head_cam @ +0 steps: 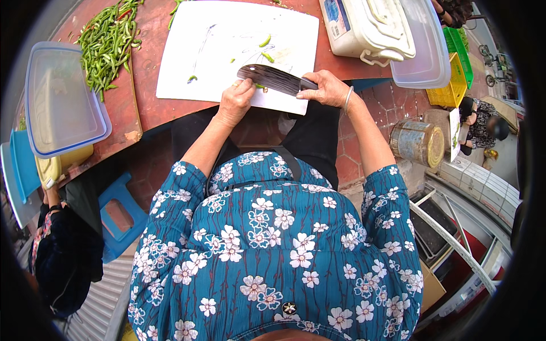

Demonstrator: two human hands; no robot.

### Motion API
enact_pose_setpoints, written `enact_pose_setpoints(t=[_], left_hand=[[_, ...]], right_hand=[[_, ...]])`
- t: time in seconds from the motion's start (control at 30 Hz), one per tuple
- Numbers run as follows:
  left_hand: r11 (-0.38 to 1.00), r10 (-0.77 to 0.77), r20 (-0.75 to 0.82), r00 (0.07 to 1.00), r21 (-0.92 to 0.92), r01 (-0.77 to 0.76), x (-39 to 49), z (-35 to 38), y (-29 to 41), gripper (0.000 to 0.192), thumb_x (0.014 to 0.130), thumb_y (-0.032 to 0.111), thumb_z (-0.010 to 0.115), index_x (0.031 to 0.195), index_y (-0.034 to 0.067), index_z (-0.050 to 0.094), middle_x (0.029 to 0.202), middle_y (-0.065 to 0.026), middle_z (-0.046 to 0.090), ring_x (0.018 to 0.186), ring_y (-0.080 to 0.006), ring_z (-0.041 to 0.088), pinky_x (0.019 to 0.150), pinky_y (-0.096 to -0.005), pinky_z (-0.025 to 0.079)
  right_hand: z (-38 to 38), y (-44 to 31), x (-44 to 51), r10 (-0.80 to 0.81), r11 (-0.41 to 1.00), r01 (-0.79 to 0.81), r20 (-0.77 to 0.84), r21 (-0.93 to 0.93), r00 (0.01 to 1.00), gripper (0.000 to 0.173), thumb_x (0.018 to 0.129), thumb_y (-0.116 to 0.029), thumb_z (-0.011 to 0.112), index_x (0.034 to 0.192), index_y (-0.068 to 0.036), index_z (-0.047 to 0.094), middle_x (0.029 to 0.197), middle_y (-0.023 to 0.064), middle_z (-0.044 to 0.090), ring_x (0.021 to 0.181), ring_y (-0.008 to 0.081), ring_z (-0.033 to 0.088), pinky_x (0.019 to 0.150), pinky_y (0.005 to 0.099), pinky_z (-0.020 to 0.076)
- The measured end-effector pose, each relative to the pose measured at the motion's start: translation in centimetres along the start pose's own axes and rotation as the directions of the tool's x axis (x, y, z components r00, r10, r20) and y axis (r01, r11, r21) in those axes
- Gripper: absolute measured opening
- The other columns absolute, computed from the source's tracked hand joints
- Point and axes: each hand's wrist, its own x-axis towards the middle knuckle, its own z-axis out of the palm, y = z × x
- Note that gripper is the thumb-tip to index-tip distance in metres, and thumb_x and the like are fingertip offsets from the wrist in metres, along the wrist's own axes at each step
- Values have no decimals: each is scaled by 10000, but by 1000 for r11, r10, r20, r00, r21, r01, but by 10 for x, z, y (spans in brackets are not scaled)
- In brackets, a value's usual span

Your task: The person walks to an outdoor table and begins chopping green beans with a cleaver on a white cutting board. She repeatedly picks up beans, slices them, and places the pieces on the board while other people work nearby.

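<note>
My right hand (327, 88) is closed around the handle of a broad dark kitchen knife (269, 78), whose blade lies over the near part of a white cutting board (204, 51). Beside the blade's rounded tip are the bent fingers of my left hand (237, 99); a green chili pepper (258, 86) shows partly beneath the blade near those fingertips, and whether they grip it is hidden. Farther up the board lie a curved green chili (265, 41), another chili piece (268, 57) and small scraps. A heap of green chilies (102, 47) lies at the left on the table.
An empty-looking clear plastic container (68, 102) overhangs the red table's (160, 100) left edge. A lidded white tub (362, 30) and a clear bin (420, 47) stand right. A blue stool (123, 217) and a person (64, 255) are lower left; a rusty metal can (417, 143) is right.
</note>
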Motion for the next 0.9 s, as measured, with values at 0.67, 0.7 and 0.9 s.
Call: enact_pose_setpoints(t=[0.67, 0.7, 0.9], left_hand=[[985, -174, 87, 981, 15, 173, 4, -8, 6, 310, 711, -32, 535, 1015, 11, 578, 1003, -173, 563, 864, -323, 577, 711, -367, 497], [980, -198, 130, 972, 6, 199, 5, -6, 6, 345, 706, -32, 529, 1045, 21, 566, 1022, -186, 556, 865, -325, 577, 717, -370, 501], [986, 37, 268, 963, 146, -78, 31, 0, 4, 382, 728, 161, 558, 1104, 109, 510, 1290, -180, 400, 1141, -316, 442, 891, -394, 396]], right_hand=[[57, 42, -25, 212, 260, 286, -343, 922, 915, 289, 840, -312, 618, 794, -65, 476, 625, 36, 491, 447, 97, 445, 415, 212, 362], [58, 45, -31, 229, 266, 267, -329, 926, 916, 301, 845, -326, 608, 783, -76, 453, 626, 35, 477, 447, 98, 442, 416, 215, 362], [85, 56, -49, 189, 249, 282, -332, 927, 924, 336, 850, -403, 570, 828, -87, 458, 614, 20, 455, 414, 94, 434, 372, 220, 353]])
